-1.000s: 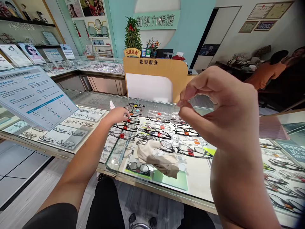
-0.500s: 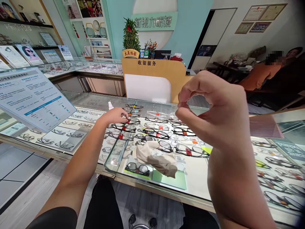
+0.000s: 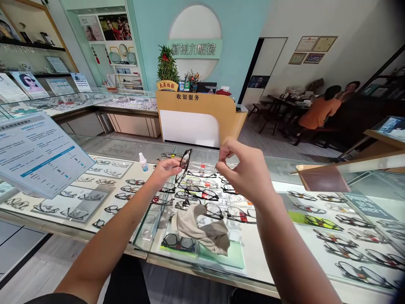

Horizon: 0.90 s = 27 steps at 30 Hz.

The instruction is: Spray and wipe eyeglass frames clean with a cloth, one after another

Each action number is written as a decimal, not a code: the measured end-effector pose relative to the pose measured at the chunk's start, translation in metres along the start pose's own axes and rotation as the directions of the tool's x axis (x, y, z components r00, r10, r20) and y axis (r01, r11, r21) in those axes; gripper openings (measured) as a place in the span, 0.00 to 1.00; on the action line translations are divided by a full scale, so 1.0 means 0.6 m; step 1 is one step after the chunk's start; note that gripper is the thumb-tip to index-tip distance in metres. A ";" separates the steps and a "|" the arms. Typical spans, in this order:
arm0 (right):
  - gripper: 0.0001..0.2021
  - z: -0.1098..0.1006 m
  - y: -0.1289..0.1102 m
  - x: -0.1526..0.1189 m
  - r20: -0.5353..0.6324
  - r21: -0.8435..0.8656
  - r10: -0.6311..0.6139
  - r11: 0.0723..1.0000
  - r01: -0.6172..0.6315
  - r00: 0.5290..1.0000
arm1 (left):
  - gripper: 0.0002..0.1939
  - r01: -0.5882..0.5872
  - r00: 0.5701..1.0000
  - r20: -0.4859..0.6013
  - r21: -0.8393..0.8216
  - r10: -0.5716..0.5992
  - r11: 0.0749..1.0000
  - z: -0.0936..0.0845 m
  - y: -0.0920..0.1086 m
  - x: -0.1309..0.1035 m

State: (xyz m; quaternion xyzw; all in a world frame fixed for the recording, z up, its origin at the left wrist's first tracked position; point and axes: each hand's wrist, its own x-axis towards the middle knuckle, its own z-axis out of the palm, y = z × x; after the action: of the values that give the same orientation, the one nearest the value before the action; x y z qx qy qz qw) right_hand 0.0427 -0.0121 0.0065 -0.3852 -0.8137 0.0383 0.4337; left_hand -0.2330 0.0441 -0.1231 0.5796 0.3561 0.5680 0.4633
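Observation:
My left hand (image 3: 165, 172) is closed on a pair of dark-framed eyeglasses (image 3: 185, 164), held up on edge above the glass counter. Across from it, my right hand (image 3: 247, 169) hovers over the display with thumb and index finger pinched together; whether anything is between the tips I cannot make out. Rows of spectacle frames (image 3: 202, 193) with red tags lie below both hands. A crumpled beige cloth (image 3: 193, 223) rests on the counter nearer to me. Beyond my left wrist stands a small white spray bottle (image 3: 143, 163).
A tilted printed sign (image 3: 47, 156) stands at the left of the counter. More glasses (image 3: 322, 221) fill the display on the right, near a brown tray-like panel (image 3: 322, 178). A wooden cashier desk (image 3: 232, 112) stands behind. Two people sit at a far table, one in an orange top (image 3: 318, 114).
My left hand has lifted a pair of eyeglasses off the counter. My right hand has moved farther forward and down in view, still pinched. The camera view has shifted.

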 end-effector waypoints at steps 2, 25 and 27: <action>0.07 0.003 0.005 0.002 0.014 -0.022 0.050 0.999 -0.050 0.999 | 0.27 0.041 0.999 0.020 -0.066 -0.039 0.997 0.005 -0.007 -0.003; 0.06 0.095 -0.202 -0.273 0.534 0.515 -0.455 0.844 0.153 0.713 | 0.28 0.114 0.992 -0.014 -0.273 -0.122 0.955 0.001 -0.024 -0.019; 0.03 0.160 -0.208 -0.375 0.555 0.375 -0.291 0.924 0.078 0.779 | 0.28 0.108 0.993 -0.007 -0.282 -0.115 0.953 0.005 -0.024 -0.019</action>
State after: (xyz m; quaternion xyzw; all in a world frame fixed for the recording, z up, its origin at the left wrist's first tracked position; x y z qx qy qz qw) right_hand -0.0286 -0.2220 -0.1555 -0.1914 -0.9245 0.2512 0.2134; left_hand -0.2295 0.0378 -0.1403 0.4801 0.3094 0.5926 0.5680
